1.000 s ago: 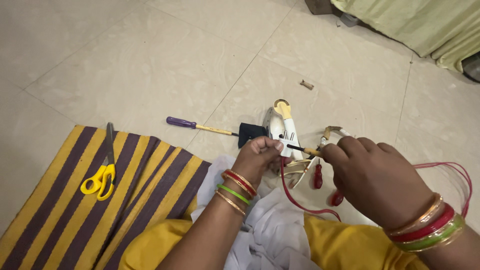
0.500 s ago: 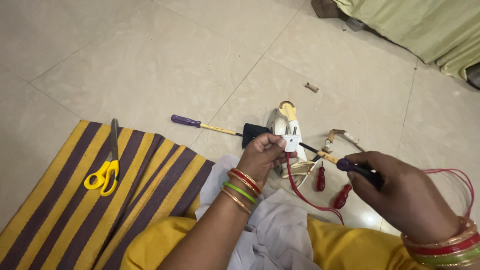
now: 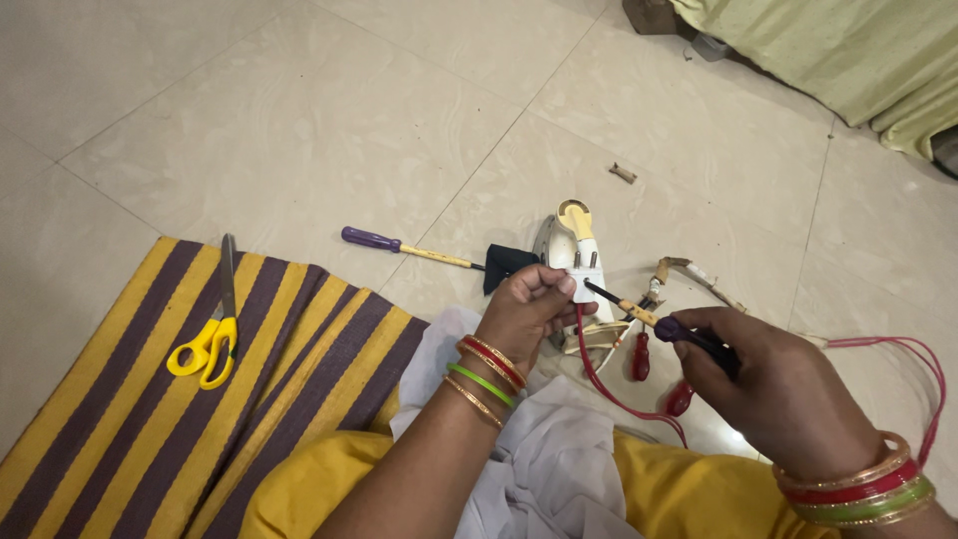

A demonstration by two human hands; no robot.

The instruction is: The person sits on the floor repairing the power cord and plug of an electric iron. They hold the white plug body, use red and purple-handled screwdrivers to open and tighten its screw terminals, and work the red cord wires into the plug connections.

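Note:
My left hand pinches a white electric plug with metal pins, from which a red cord runs down and right. My right hand grips a purple-handled screwdriver whose dark tip touches the plug's side. Just behind the plug lies a white clothes iron with a yellow end, resting on the tiled floor. Bangles circle both wrists.
A second purple-handled screwdriver lies on the floor left of the iron. Yellow-handled scissors rest on a purple and yellow striped mat. White cloth covers my lap. A green draped cloth sits at top right.
My right hand has drawn back to the right and down, uncovering the screwdriver, which now points at the plug. My left hand keeps its hold on the plug.

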